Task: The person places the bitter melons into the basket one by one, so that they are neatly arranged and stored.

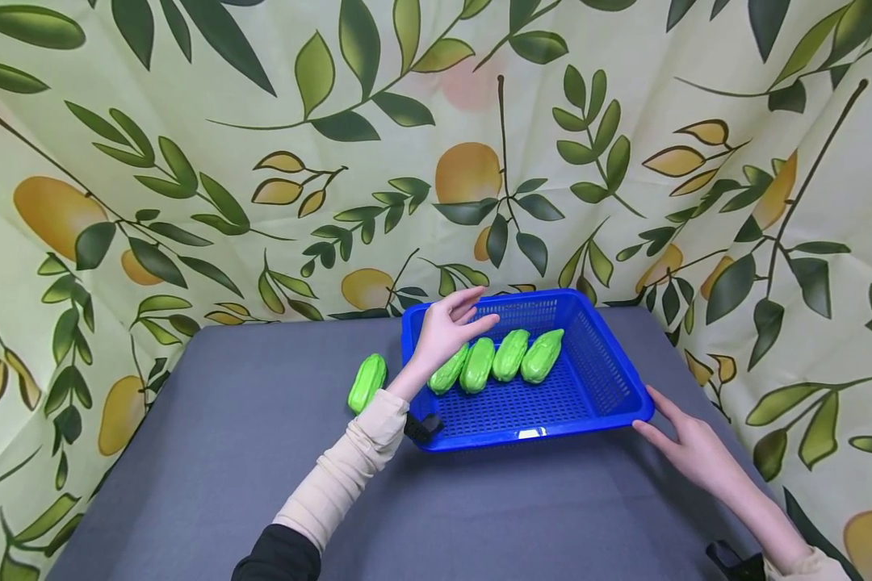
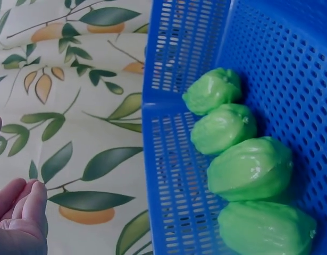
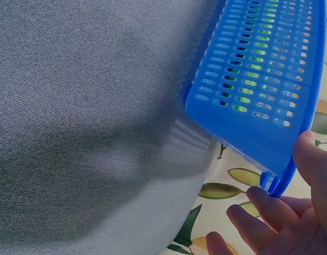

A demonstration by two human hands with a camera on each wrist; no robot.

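A blue perforated plastic basket stands toward the back of the grey table. Inside it, several glossy green ridged gourd-like vegetables lie in a row along the left and back. My left hand hovers over the basket's left side, fingers loosely extended and holding nothing; the left wrist view shows part of that hand apart from the vegetables. With thumb and fingers, my right hand pinches the rim at the basket's near right corner, seen closer in the right wrist view on the basket wall.
One more green vegetable lies on the table just left of the basket, partly behind the left forearm. A leaf-and-fruit patterned cloth hangs behind and at both sides.
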